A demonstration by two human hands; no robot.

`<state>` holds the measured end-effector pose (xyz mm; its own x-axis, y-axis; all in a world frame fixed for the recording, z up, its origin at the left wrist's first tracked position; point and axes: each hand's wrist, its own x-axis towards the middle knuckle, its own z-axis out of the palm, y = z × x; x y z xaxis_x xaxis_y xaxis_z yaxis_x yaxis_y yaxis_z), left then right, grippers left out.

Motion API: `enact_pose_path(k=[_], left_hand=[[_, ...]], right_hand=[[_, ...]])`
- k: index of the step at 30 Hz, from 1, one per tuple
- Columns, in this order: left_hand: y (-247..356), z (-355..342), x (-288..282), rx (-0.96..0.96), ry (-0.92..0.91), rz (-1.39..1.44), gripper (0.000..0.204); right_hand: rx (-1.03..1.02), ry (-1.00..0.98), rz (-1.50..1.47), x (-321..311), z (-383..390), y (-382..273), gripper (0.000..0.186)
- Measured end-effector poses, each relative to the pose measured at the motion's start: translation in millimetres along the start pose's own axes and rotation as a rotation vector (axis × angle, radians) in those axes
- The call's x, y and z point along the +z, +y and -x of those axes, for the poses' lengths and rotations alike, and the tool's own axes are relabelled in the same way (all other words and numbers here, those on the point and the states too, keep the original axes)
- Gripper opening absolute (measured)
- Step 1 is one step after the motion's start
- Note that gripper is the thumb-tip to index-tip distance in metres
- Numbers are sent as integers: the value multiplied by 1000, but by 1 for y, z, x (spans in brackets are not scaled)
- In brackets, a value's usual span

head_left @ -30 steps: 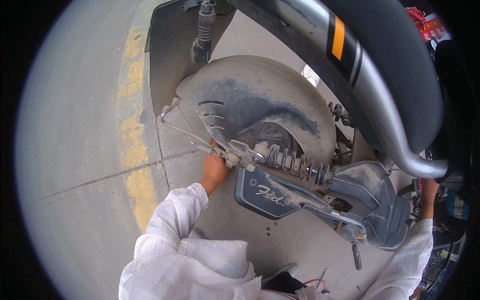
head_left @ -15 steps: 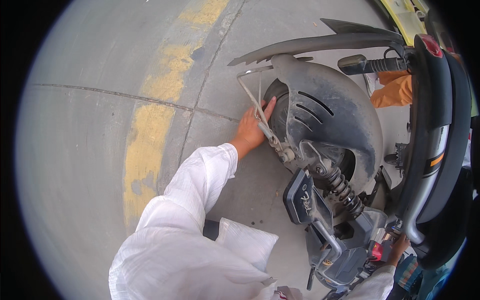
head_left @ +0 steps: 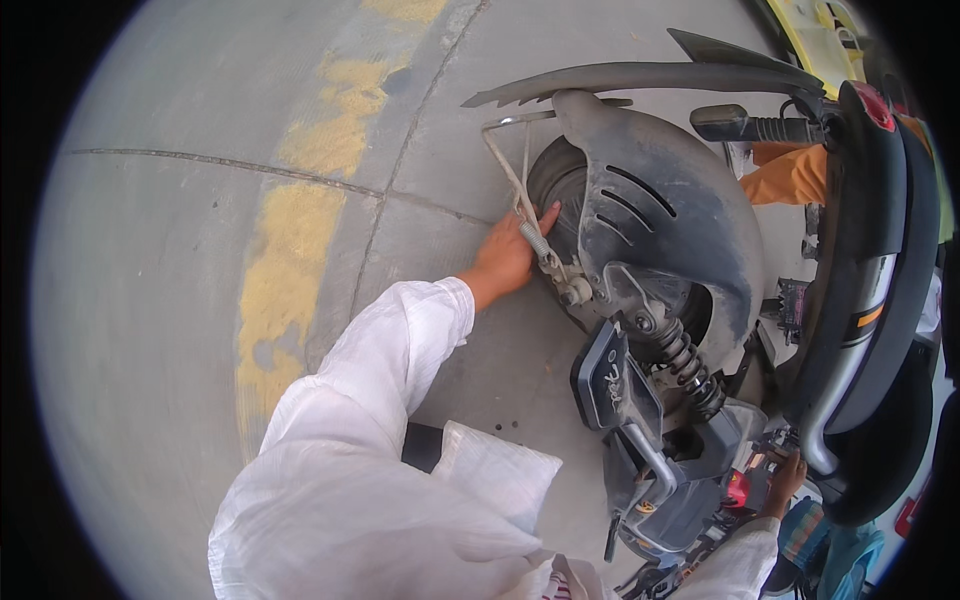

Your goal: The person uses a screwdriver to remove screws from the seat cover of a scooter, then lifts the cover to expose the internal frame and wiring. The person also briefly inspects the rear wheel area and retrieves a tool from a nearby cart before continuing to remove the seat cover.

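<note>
My left hand (head_left: 510, 252) reaches behind the bent metal stand (head_left: 505, 160) and its spring, index finger stretched onto the rear tyre (head_left: 555, 170), other fingers partly hidden. A dusty black mudguard (head_left: 670, 210) with slots covers much of the wheel. Below it are a coiled shock absorber (head_left: 685, 365) and a dark side casing (head_left: 605, 375). At lower right, my right hand (head_left: 787, 478) has its fingers curled at something below the silver rail (head_left: 840, 390) of the scooter; what it grips is unclear.
Concrete floor (head_left: 160, 300) with a worn yellow stripe (head_left: 290, 260) lies left. A flat black part (head_left: 640, 78) is above the wheel. Another person's orange-clad leg (head_left: 785, 180) shows beyond the scooter. A yellow vehicle (head_left: 810, 30) is at top right, teal cloth (head_left: 850, 555) at lower right.
Since a second ago the view has swung, bringing the wheel's rear and the person's leg into sight. My left index finger now stretches onto the tyre; since half a second ago little differs.
</note>
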<state>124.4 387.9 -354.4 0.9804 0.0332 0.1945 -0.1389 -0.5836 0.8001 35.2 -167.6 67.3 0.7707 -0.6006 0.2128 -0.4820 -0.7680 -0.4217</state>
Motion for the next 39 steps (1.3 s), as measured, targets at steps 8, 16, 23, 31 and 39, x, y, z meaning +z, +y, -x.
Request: enact_pose_path(k=[8,16,23,31,39], left_hand=[[11,29,14,-41,-50,8,92],[35,42,31,-254,-235,90,71],[58,52,46,-379,-335,210,64],[68,59,74,-404,-363,272,70],[29,82,148,-47,-391,732,64]], right_hand=[[-35,64,83,0,3,-1,35],[-136,52,86,-1,-8,9,40],[-302,79,170,-3,-18,21,50],[-386,102,95,-11,-23,47,43],[-323,123,8,12,0,21,37]])
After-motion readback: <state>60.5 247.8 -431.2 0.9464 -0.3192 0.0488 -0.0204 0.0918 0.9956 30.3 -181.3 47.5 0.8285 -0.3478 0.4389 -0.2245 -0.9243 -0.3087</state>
